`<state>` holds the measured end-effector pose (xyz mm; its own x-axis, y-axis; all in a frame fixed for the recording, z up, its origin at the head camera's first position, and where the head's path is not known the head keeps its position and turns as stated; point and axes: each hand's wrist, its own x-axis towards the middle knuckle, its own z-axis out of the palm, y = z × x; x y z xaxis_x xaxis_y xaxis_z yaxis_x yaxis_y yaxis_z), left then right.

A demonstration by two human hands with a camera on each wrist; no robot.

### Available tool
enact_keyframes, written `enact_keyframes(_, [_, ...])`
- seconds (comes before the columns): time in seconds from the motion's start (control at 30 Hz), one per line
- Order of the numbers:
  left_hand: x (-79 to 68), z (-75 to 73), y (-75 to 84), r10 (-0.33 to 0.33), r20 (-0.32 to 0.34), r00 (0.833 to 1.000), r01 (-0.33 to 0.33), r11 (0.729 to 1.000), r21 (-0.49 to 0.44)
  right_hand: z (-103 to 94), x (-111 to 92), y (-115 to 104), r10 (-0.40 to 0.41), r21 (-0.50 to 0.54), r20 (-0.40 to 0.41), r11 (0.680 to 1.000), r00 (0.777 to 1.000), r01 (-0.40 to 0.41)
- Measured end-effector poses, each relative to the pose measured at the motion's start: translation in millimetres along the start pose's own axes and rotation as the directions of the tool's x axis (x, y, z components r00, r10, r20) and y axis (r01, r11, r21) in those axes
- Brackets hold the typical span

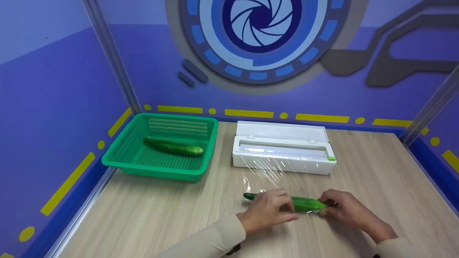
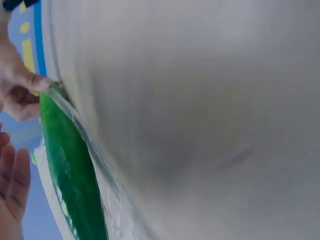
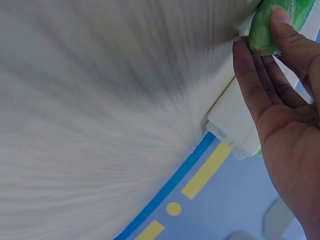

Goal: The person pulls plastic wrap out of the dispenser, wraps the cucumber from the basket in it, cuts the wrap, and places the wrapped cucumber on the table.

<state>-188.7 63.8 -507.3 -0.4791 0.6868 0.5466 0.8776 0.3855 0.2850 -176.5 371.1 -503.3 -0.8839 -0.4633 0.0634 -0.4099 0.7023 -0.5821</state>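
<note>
A cucumber (image 1: pixel 304 204) lies crosswise near the front of the table, with clear cling film (image 1: pixel 267 171) running to it from the white dispenser box (image 1: pixel 283 165). My right hand (image 1: pixel 346 209) pinches its pale, film-covered end, the thumb on one side and fingers on the other in the right wrist view. Above the cucumber's darker half is my left hand (image 1: pixel 269 210), hiding part of it in the head view. In the left wrist view the left fingers (image 2: pixel 19 175) are loosely extended beside the cucumber, holding nothing. Film edges lie along the cucumber's near side.
The dispenser's lid (image 1: pixel 281 131) is raised, and a film roll (image 1: pixel 283 151) sits inside. To the left stands a green plastic basket (image 1: pixel 125 166) with another cucumber (image 1: pixel 174 147) in it. Blue panels (image 1: pixel 150 71) enclose the back and sides of the wooden table (image 1: pixel 150 211).
</note>
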Motion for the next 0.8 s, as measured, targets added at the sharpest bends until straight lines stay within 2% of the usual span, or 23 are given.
enact_keyframes(0.17, [-25.0,-16.5,-6.1,0.006,0.057,0.998,-0.014,0.991,0.133,1.1,0,1,-0.04,-0.014,-0.023,0.999,0.999,0.04])
enact_keyframes(0.3, [-39.0,-25.2,-14.4,-0.069,0.128,0.989,0.031,0.961,0.276,0.4,0,1,-0.046,-0.025,-0.03,0.999,0.999,0.045])
enact_keyframes(0.47, [-50.2,-30.0,-19.8,-0.169,0.201,0.965,0.078,0.916,0.394,-0.4,0,0,-0.027,-0.025,-0.013,0.999,1.0,0.027])
enact_keyframes(0.57, [-55.6,-31.8,-21.9,-0.196,0.208,0.958,0.09,0.899,0.428,-1.2,1,-1,0.0,-0.023,0.01,1.0,1.0,0.001])
enact_keyframes(0.67, [-61.6,-33.0,-25.8,-0.2,0.192,0.961,0.093,0.885,0.457,-1.5,2,-2,0.03,-0.024,0.029,0.999,0.999,-0.029])
enact_keyframes(0.8, [-71.2,-34.7,-30.9,-0.202,0.158,0.967,0.112,0.887,0.447,-1.3,3,-4,0.059,-0.032,0.049,0.998,0.997,-0.057])
